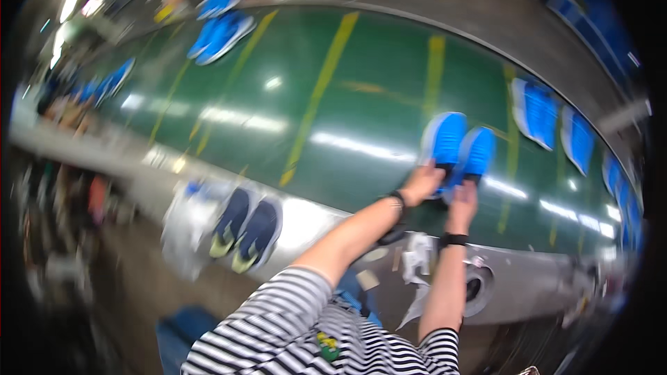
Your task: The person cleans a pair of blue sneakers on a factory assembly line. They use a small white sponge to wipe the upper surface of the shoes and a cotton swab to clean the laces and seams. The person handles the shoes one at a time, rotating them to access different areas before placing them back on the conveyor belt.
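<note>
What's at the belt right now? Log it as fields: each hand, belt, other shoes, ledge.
left hand: gripping the left blue shoe near its heel
right hand: gripping the right blue shoe near its heel
belt: green, yellow stripes
other blue shoes: farther left and right
metal ledge: dark shoes, whitish plastic bag beside them

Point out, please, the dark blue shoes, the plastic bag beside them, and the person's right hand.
Dark blue shoes [260,228], head view: upper of the shoe farther from the bag.
Plastic bag [185,228], head view: its middle.
Right hand [461,205], head view: its middle.
</note>
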Available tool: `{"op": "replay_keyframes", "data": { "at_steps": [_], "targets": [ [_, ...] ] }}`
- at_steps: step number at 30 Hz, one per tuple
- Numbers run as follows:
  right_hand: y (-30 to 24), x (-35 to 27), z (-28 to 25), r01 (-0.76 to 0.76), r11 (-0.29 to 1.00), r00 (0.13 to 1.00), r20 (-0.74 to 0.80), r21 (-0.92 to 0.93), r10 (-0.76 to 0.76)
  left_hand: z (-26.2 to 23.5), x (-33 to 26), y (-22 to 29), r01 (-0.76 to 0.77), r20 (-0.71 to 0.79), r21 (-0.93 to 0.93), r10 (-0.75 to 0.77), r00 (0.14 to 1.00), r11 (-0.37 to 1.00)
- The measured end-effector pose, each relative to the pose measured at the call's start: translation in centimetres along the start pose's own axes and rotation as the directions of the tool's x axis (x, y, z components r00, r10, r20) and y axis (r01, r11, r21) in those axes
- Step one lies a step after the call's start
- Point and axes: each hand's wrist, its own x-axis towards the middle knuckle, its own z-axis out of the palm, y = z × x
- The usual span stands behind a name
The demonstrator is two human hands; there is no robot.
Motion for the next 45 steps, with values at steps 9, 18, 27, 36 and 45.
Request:
{"op": "replay_keyframes", "data": {
  "at_steps": [9, 18, 27, 36, 45],
  "targets": [
    [-9.2, -7.3, -1.3, 0.084, 0.974, 0.996, -0.016, 0.210, -0.082, 2.7, -20.1, 0.0, -0.181, -0.101, 0.165, 0.199, 0.975, 0.970],
    [-9.6, -24.0, 1.3, -0.228, 0.969, 0.562, 0.826, 0.092, 0.054, -12.2, -42.4, -0.7, 0.041, -0.655, 0.395, 0.250, 0.713, 0.918],
    [-12.1, -35.0, 8.7, -0.140, 0.986, 0.372, 0.918, -0.093, 0.139, -30.4, -44.8, -10.0, 0.228, -0.732, 0.240, 0.021, 0.681, 0.944],
    [-13.4, -41.5, 14.2, -0.012, 0.977, 0.737, 0.659, -0.211, 0.151, -30.8, -42.4, -10.8, 0.138, -0.394, 0.576, 0.125, 0.911, 0.806],
    [-15.2, -40.4, 9.6, 0.022, 0.983, 0.834, 0.546, -0.185, 0.084, -27.4, -42.0, -7.5, -0.066, -0.277, 0.550, 0.256, 0.926, 0.832]
  ]
}}
